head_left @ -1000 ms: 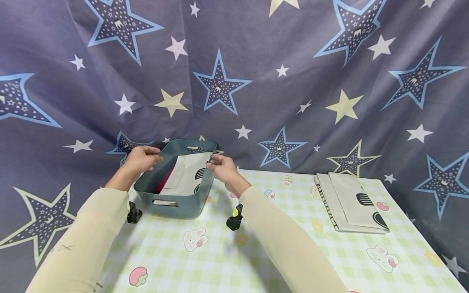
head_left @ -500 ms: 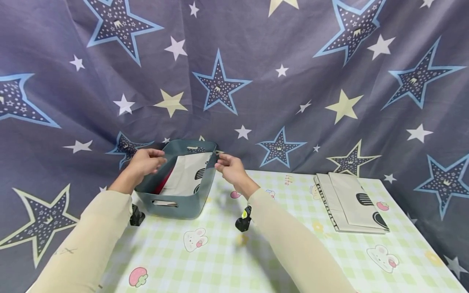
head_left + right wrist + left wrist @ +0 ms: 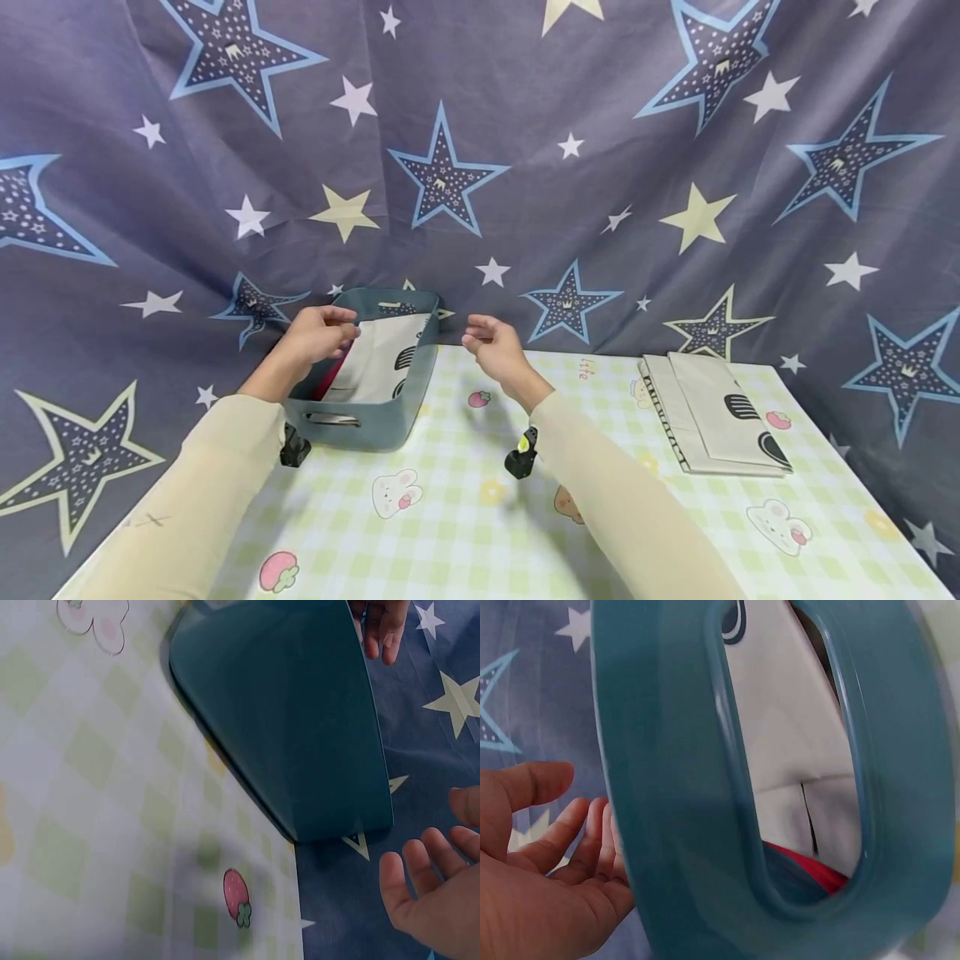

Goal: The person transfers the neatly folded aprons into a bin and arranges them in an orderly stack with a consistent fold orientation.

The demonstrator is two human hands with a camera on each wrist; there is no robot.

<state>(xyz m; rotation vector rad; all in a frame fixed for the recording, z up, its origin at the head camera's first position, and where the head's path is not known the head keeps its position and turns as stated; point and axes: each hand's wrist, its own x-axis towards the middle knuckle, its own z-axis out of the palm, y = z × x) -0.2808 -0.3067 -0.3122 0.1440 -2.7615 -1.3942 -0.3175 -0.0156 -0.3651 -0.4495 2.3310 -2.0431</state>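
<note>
- So how's the left hand (image 3: 318, 336)?
- Loose, thumb apart from the fingers, by the left rim of the teal bin (image 3: 401, 425), can't tell if it's touching.
- And the right hand (image 3: 501, 350)?
- Same relaxed spread, up in the air just right of the bin. Bin's on the tabletop (image 3: 435, 533), a folded cream piece (image 3: 375, 358) and something red (image 3: 814, 870) inside. Another folded piece (image 3: 705, 417) lies well off right, starry curtain (image 3: 525, 75) behind.

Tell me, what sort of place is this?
Probably a curtained-off indoor work corner, though the wider room is out of view: a star-patterned curtain hangs behind a checked tabletop, which bears a blue-green bin.
</note>
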